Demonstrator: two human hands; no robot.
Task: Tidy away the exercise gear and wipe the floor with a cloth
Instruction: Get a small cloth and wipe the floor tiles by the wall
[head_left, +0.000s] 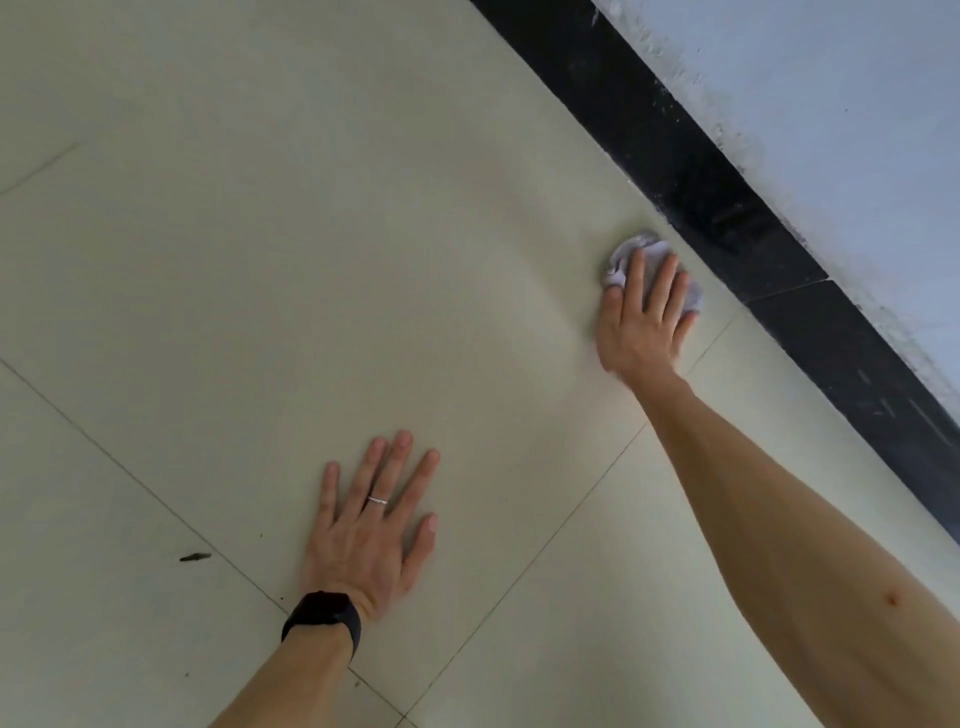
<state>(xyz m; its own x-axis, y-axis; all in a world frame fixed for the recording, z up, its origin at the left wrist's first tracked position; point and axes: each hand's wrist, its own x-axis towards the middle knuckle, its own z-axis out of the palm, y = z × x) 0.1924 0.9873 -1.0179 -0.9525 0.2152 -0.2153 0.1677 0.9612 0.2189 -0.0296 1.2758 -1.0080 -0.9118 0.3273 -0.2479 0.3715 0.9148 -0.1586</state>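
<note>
The cloth (648, 243), a small pale grey wad, lay on the floor (311, 234) at about two o'clock in our view, just beside the black skirting board (727, 208). Our right hand (641, 327) lay flat on top of it, fingers (658, 291) straight and slightly apart, pressing it down rather than gripping it. Bunched folds showed past the fingertips on the twelve o'clock side and at the hand's three o'clock edge. The thumb lay on the nine o'clock side, its tip at the edge of the cloth (whether it touched the fabric or only the tile we could not tell).

Our left hand (363, 535) rested palm down on the bare tile at about seven o'clock, well apart from the cloth, with its fingers spread and straight and holding nothing. It wore a thin ring (377, 500) on one finger and a black watch (322, 616) at the wrist.

The floor was cream tile with thin dark joints. A small dark speck (195, 557) lay at about eight o'clock, near a joint. The skirting board ran from twelve o'clock down to four o'clock, and beyond it stood a pale wall (831, 104) with a rough lower edge.
</note>
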